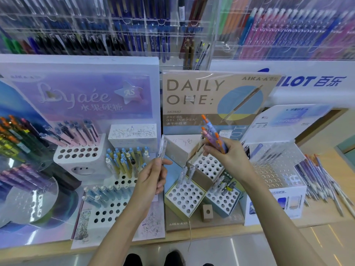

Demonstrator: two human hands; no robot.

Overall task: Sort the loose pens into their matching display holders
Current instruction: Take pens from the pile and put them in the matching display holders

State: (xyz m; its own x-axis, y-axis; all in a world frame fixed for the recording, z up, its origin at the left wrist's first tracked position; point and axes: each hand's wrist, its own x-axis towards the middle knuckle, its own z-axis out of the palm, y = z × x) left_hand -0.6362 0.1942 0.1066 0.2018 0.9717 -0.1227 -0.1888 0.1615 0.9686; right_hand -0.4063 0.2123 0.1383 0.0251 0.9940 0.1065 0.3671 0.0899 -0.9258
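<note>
- slim clear plastic pen [162, 145]: see-through barrel, glossy and smooth.
- bundle of orange-capped pens [213, 135]: plastic, printed barrels with a soft sheen.
- beige "DAILY ONE" cardboard backboard [192, 89]: matt kraft-like print under a clear glossy cover sheet (a white glare streak crosses near its top edge).
- white perforated cardboard holder block [185, 196]: matt, smooth face.
- small brown cardboard cube [207, 213]: dull, slightly rough-looking.
- clear acrylic perforated holder [276, 164]: glassy, reflective.
- lilac "Lyaée" display board [82, 93]: pearly, semi-gloss.
- white scribbled paper test pad [132, 132]: matt.
- pale wood-look desk [322, 215]: smooth, satin finish.
</note>
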